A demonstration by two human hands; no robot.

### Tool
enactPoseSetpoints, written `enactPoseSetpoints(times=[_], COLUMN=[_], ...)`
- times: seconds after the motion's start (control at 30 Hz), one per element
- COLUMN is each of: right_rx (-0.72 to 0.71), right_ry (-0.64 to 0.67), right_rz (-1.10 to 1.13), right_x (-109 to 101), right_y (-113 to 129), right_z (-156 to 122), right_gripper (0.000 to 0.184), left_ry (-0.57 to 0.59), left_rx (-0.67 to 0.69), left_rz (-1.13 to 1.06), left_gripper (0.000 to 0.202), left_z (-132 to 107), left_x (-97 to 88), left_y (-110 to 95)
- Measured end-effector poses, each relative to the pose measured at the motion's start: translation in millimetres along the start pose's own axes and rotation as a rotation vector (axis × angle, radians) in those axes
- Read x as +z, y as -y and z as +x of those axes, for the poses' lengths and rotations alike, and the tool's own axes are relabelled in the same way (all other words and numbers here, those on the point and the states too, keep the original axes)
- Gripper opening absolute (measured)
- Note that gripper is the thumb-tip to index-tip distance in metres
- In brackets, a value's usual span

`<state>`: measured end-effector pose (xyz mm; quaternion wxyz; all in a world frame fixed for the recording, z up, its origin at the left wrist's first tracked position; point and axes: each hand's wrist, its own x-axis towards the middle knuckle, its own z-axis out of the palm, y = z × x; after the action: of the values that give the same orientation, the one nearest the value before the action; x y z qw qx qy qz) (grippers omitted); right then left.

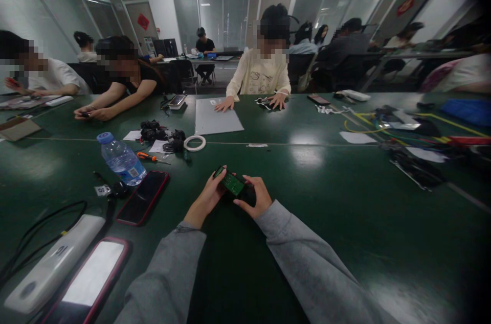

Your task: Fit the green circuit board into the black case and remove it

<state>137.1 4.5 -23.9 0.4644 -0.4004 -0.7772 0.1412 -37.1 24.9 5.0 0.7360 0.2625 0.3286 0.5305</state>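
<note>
Both my hands meet over the dark green table, just ahead of my grey sleeves. Between them is a small green circuit board attached to a black part. My left hand pinches the board's left end with thumb and fingers. My right hand wraps around the black part at the board's right end, fingers curled.
A water bottle lies at left, with a red-cased phone, a second phone and a white power bank nearer me. A tape roll, screwdriver and grey sheet lie further off. Several people sit across the table.
</note>
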Motion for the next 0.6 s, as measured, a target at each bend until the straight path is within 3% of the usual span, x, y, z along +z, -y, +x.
enactPoseSetpoints(times=[0.2, 0.47, 0.6], right_rx=[0.463, 0.716, 0.751], right_ry=[0.052, 0.006, -0.038], right_rz=[0.454, 1.069, 1.09], right_x=[5, 7, 4], right_y=[1, 19, 16], right_z=[-4, 3, 4], right_gripper=[0.046, 0.051, 0.056], left_ry=[0.037, 0.113, 0.092], left_rx=[0.0, -0.054, -0.107], left_rz=[0.022, 0.01, -0.066], left_gripper=[0.054, 0.052, 0.046], left_z=[-5, -16, -13], left_x=[4.8, 19.6, 24.7], left_y=[-1, 3, 9])
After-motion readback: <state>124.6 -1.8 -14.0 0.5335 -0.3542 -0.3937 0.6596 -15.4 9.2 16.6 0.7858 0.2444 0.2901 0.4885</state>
